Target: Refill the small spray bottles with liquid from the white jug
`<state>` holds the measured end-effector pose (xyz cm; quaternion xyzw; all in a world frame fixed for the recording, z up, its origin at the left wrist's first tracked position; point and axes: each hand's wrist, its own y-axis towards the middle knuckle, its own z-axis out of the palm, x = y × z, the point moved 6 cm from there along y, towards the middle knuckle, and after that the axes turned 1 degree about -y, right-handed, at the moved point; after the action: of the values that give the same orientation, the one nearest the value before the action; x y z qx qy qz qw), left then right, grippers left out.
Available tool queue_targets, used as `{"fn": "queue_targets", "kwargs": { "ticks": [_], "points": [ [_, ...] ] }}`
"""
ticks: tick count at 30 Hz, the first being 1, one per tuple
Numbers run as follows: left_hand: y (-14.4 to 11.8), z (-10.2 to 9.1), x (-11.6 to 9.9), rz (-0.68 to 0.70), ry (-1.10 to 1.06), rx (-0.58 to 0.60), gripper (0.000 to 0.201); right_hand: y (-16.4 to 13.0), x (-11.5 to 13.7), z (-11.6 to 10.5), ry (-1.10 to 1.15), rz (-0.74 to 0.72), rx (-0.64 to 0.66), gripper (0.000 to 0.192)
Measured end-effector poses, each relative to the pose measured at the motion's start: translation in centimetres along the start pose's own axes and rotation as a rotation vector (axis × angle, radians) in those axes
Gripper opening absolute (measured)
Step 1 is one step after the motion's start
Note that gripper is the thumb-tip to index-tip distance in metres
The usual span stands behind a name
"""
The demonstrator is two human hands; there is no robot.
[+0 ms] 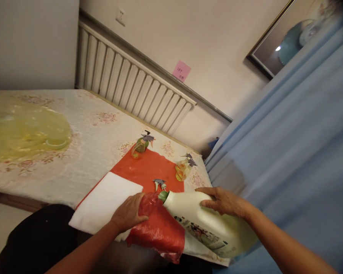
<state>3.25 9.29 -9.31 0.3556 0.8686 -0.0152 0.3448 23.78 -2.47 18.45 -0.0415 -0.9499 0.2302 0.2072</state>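
Note:
My right hand (223,201) grips a large white jug (205,222) tipped on its side, its green neck against the mouth of a small clear bottle (151,201). My left hand (129,214) is wrapped around that bottle and holds it on the red mat (157,228). A grey spray head (159,184) lies just behind the bottle. A white cloth (103,203) lies on the mat beside my left hand.
Two small spray bottles stand on the mat's far side, one green-tinted (141,144), one yellow (184,167). A yellow transparent plastic item (23,129) lies far left on the floral tablecloth (82,152). A radiator (131,87) runs behind; a blue curtain (288,144) hangs right.

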Motion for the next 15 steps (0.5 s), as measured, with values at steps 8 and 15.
{"fn": "queue_targets", "kwargs": {
  "ticks": [8, 15],
  "points": [
    [0.0, -0.1, 0.1, 0.000, -0.017, -0.007, 0.082, -0.3, -1.2, 1.1, 0.089, -0.007, -0.017, 0.052],
    [0.1, 0.2, 0.4, -0.011, -0.019, -0.008, 0.083, -0.2, -3.9, 2.8, 0.148, -0.085, -0.143, 0.056]
  ]
}}
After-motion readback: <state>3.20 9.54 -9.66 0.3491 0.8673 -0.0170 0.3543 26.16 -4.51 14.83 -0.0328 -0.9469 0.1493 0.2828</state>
